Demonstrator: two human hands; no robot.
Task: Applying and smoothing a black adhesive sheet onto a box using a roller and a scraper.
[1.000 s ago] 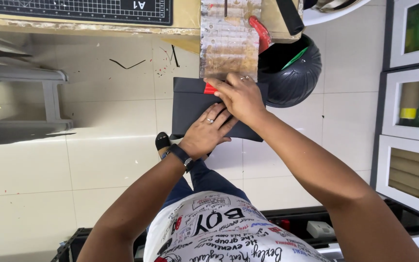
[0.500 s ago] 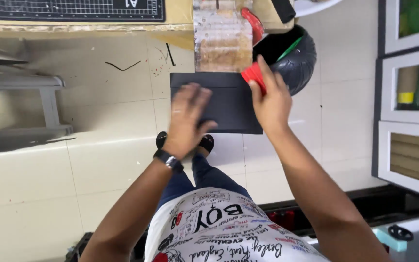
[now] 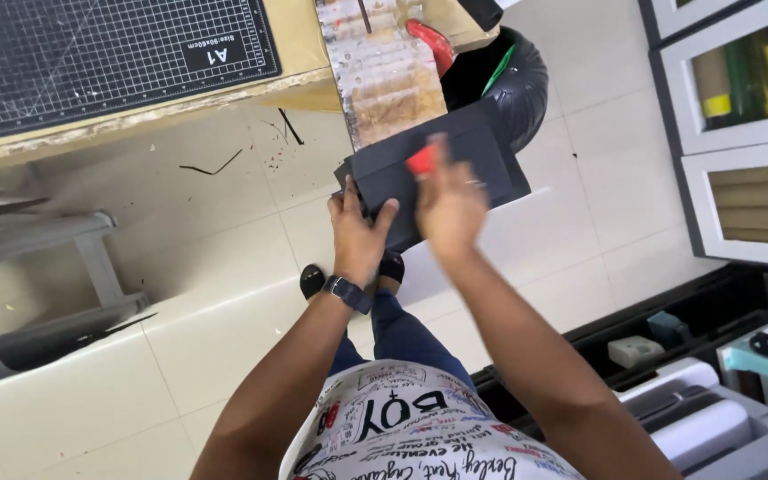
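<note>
Your left hand [image 3: 359, 233] grips the near left corner of a black flat box [image 3: 433, 173], which you hold in the air above the tiled floor [image 3: 206, 267], just below the edge of the surface [image 3: 224, 98]. The thumb lies on the top face and the other fingers [image 3: 341, 191] curl round the left edge, so the hand is closed on the box. A dark wristwatch [image 3: 347, 292] sits on that wrist.

Your right hand [image 3: 451, 200] rests on the top face of the box, right of the left hand and close beside it. It is blurred. A small red object [image 3: 420, 161] shows at its fingertips, touching the box lid; whether the fingers pinch it or only press it cannot be told.

Behind the box, a strip of patterned brown material [image 3: 384, 76] hangs over the surface edge. A black bin [image 3: 522, 84] stands just beyond the box's far right corner. A green cutting mat [image 3: 91, 53] covers the surface at upper left.
</note>
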